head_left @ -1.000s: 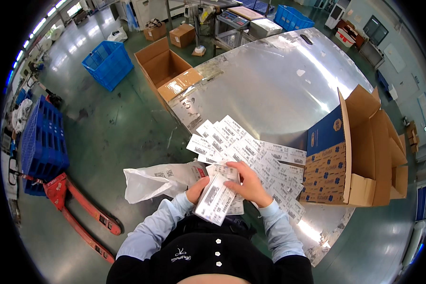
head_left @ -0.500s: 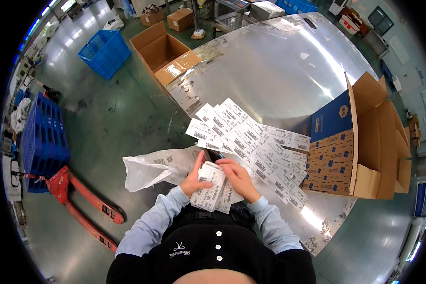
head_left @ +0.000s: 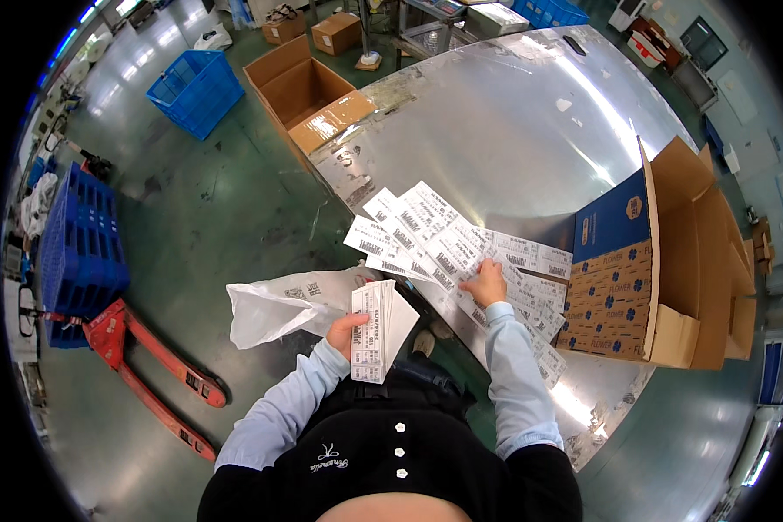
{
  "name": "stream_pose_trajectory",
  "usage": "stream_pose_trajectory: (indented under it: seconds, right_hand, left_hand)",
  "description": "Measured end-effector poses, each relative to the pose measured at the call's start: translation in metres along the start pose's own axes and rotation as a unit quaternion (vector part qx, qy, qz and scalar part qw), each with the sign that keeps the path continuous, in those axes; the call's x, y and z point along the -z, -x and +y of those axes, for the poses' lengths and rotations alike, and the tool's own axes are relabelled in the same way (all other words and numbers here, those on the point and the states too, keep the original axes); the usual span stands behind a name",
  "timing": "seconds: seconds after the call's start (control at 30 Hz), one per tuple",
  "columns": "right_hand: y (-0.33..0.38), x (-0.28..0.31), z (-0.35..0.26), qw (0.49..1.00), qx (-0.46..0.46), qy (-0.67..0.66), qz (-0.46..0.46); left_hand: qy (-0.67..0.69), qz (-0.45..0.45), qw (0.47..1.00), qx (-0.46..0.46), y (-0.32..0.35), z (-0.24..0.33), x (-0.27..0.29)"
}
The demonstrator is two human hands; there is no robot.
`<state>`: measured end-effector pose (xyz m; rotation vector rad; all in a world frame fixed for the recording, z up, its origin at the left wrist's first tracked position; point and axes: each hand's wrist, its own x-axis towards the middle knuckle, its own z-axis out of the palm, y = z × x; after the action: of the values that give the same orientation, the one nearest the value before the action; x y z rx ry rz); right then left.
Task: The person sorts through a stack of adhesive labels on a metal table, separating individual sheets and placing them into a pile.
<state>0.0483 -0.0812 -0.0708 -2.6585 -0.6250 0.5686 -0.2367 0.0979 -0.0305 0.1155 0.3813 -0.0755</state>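
My left hand (head_left: pixel 346 334) is closed round the left edge of a fanned stack of white printed labels (head_left: pixel 371 335), thumb on top, in front of my waist. More label strips (head_left: pixel 426 224) lie overlapping in a spread on the near part of the metal table. Over the right side of this spread, my right hand (head_left: pixel 487 284) reaches down with its thumb and fingers curled onto one label. Its fingertips partly hide that label. A white plastic bag (head_left: pixel 278 309) with printing lies beside the table edge, left of the spread and behind the stack.
An open carton (head_left: pixel 613 252) with a blue and patterned side stands on the metal table (head_left: pixel 513 113) at right. At the far left edge is another open carton (head_left: pixel 300 91). On the floor are a blue crate (head_left: pixel 196 94), blue pallets (head_left: pixel 83 235) and a red pallet jack (head_left: pixel 152 365).
My right hand has left the stack and moved right and forward to the labels on the table. My left hand still holds the stack, now more fanned out.
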Motion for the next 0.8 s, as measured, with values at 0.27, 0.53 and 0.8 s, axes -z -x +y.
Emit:
stream_pose_trajectory:
  seconds: [0.27,0.53,0.8]
  right_hand:
    - [0.012,0.059,-0.031,0.962,0.203,-0.162,0.081]
    - [0.036,0.113,-0.066,0.943,0.272,-0.157,0.109]
    - [0.099,0.159,-0.121,0.865,0.381,-0.201,0.255]
  left_hand:
    - [0.004,0.025,1.000,-0.018,0.004,0.009,-0.003]
    - [0.015,0.006,0.999,-0.029,-0.001,0.014,0.009]
    - [-0.004,0.089,0.995,-0.054,-0.010,0.016,-0.001]
